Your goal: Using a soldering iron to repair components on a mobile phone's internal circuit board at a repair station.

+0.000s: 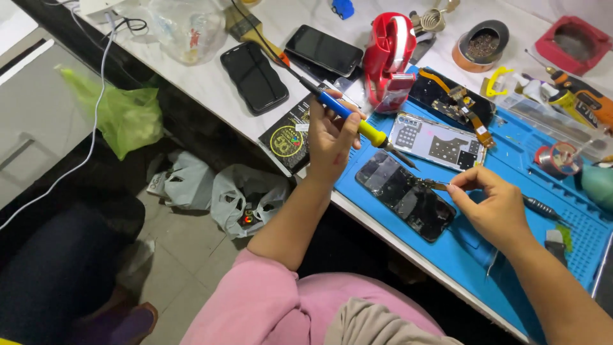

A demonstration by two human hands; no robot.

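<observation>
Phone repair on a blue mat covering the bench.
Opened dark phone lies mid-mat; left hand, grip clamped on a blue-yellow soldering iron, right hand, pinching tweezers over the phone's far edge.

white worktop along dark edge, grey tiled floor below, plastic bags on floor.

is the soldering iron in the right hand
No, the left hand grips the blue and yellow soldering iron, while the right hand pinches tweezers over the opened phone.
</observation>
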